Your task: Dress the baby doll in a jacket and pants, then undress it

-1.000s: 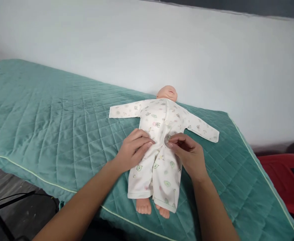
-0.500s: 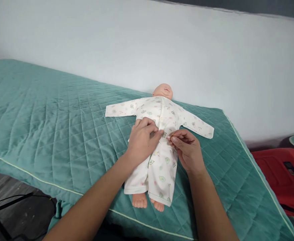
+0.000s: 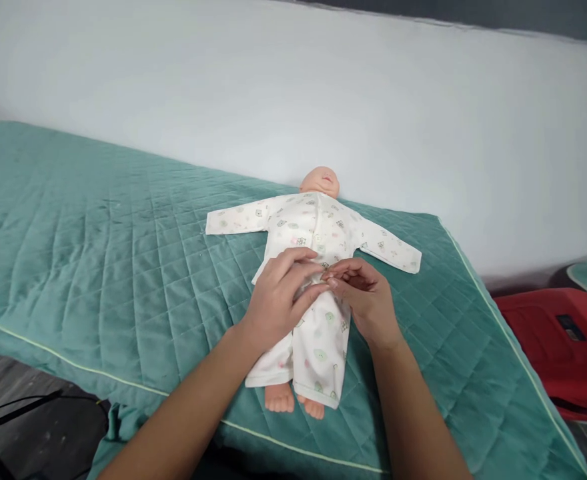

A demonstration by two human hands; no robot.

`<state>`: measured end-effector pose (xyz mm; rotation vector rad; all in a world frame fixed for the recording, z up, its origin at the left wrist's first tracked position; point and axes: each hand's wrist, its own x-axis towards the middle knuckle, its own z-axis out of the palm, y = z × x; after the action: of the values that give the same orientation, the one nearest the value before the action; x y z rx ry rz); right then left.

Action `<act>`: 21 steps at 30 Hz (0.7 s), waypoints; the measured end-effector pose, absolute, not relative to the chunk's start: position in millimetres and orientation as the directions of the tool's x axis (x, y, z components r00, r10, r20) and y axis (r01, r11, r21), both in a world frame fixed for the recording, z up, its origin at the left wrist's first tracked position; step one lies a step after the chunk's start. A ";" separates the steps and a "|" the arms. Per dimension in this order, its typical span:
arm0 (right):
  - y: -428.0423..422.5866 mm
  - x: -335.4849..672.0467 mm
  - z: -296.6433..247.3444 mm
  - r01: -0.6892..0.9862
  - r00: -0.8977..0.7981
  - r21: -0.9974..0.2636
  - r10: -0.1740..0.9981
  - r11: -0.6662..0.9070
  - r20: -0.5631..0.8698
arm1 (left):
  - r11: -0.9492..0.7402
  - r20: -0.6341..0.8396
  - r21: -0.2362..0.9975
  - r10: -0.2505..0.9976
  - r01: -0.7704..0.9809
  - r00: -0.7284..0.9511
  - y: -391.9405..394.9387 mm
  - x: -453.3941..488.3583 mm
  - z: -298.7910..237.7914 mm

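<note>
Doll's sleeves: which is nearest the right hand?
The sleeve at picture right, just beyond the right hand; the other sleeve sticks out at picture left, beyond the left hand.

The bare left forearm (image 3: pixel 188 407) slants up and inward from the bottom edge, ending in the left hand (image 3: pixel 284 293), back upward, fingers bent and slightly fanned, thumb stretched toward the right. The bare right forearm (image 3: pixel 416 407) rises more steeply, leaning inward; the right hand (image 3: pixel 361 293) curls, thumb and forefinger tips drawn close together, just beside the left thumb's tip.
</note>
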<state>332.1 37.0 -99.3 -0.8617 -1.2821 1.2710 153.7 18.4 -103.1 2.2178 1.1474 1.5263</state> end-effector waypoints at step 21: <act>31.5 327.7 -100.2 -0.057 -0.248 -0.980 0.948 0.190 0.198 | -0.711 0.714 0.627 0.688 0.319 0.130 17.9 151.1 -108.8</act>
<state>327.7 31.5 -100.2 -0.9060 -1.4550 1.2546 151.1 17.9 -108.8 2.0913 0.9785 1.6063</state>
